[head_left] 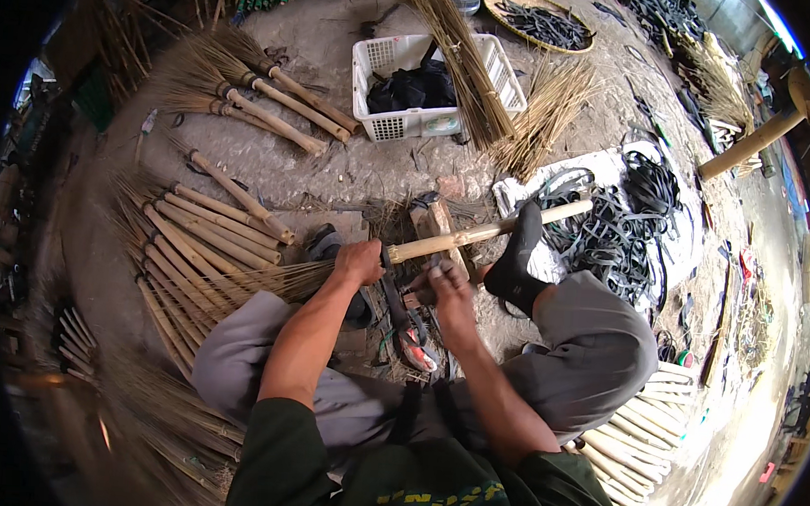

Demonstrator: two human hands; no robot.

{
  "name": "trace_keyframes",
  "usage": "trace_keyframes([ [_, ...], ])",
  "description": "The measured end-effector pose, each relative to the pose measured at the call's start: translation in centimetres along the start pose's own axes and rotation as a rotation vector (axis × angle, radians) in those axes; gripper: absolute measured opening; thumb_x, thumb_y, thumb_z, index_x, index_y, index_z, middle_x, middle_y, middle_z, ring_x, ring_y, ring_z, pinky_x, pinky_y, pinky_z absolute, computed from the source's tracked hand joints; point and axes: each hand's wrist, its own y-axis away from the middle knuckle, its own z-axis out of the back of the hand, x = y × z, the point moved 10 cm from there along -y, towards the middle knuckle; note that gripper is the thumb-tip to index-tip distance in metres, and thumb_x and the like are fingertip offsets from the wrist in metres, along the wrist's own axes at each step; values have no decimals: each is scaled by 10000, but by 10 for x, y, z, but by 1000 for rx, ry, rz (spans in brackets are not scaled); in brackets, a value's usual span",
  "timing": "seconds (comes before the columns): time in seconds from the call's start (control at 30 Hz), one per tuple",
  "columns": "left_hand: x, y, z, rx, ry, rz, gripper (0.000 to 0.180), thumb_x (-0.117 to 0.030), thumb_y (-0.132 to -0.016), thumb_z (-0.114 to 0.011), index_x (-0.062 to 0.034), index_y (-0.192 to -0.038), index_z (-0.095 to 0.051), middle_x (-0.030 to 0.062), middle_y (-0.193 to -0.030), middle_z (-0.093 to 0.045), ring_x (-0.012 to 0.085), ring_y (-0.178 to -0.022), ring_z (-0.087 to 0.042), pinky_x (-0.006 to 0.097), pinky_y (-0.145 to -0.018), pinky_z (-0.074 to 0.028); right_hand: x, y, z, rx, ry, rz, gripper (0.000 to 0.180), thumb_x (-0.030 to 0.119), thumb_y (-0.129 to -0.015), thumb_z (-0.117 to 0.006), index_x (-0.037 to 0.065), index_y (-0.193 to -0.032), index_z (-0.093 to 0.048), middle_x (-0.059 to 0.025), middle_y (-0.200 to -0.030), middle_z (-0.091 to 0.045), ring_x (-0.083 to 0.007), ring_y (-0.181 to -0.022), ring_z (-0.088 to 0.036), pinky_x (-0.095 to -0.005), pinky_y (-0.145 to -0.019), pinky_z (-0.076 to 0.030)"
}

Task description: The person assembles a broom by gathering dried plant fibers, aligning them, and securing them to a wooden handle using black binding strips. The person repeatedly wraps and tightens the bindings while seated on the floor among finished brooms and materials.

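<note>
A broom with a bamboo handle (471, 235) lies across in front of me, its thin bristles (264, 283) fanning out to the left. My left hand (360, 261) is closed round the bristles close to the handle's end. Beside that hand, a black rubber strip (389, 294) hangs down from the joint of bristles and handle. Just below the handle is my right hand (447, 288), slightly blurred, its fingers curled; what they hold cannot be made out. My right foot, in a black sock (518, 255), rests against the handle.
Several finished-looking brooms (211, 232) lie at the left. Ahead stands a white plastic basket (379, 66) with black material and a bristle bundle (467, 71) across it. A tangle of black strips (610, 228) covers a white sack at the right. Bamboo handles (630, 443) are piled by my right knee.
</note>
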Motion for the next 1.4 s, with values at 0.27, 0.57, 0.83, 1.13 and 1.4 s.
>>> trace_keyframes([
  [0.27, 12, 8, 6, 137, 128, 68, 640, -393, -808, -817, -17, -1254, -553, 221, -1141, -712, 414, -1092, -682, 478, -948, -538, -222, -21, 49, -292, 339, -506, 189, 270, -1027, -553, 89, -1076, -577, -7, -847, -590, -105, -756, -565, -299, -645, -466],
  [0.57, 27, 14, 7, 58, 353, 100, 842, -463, -777, -824, -58, -1422, -464, 212, -1297, -656, 405, -1142, -668, 476, -954, -534, -207, -91, -17, -96, -462, -363, 217, 58, -998, -579, 39, -1198, -659, -39, -1118, -700, -150, -1007, -648, -293, -893, -498],
  [0.83, 24, 10, 6, 96, 496, 46, 707, -387, -805, -817, -73, -1366, -522, 187, -1315, -649, 375, -1163, -660, 450, -967, -525, -191, -98, -10, -28, -304, -329, 178, 52, -1001, -569, 38, -1147, -671, -30, -1049, -712, -130, -919, -665, -289, -823, -521],
  [1.13, 0, 24, 31, -99, 369, -118, 521, -258, -839, -797, -57, -1276, -598, 177, -1234, -659, 396, -1110, -651, 498, -922, -516, -165, -42, -6, 45, 317, -432, 351, 311, -1099, -514, 26, -970, -673, 57, -660, -491, -73, -613, -406, -286, -554, -354],
  [1.4, 0, 30, 26, -132, 326, -53, 542, -227, -843, -773, -72, -1331, -593, 157, -1247, -666, 344, -1203, -612, 493, -1014, -433, 1, -7, -40, 331, 323, -126, 323, 216, -1084, -505, -39, -1034, -697, -72, -810, -728, -132, -734, -646, -314, -661, -509],
])
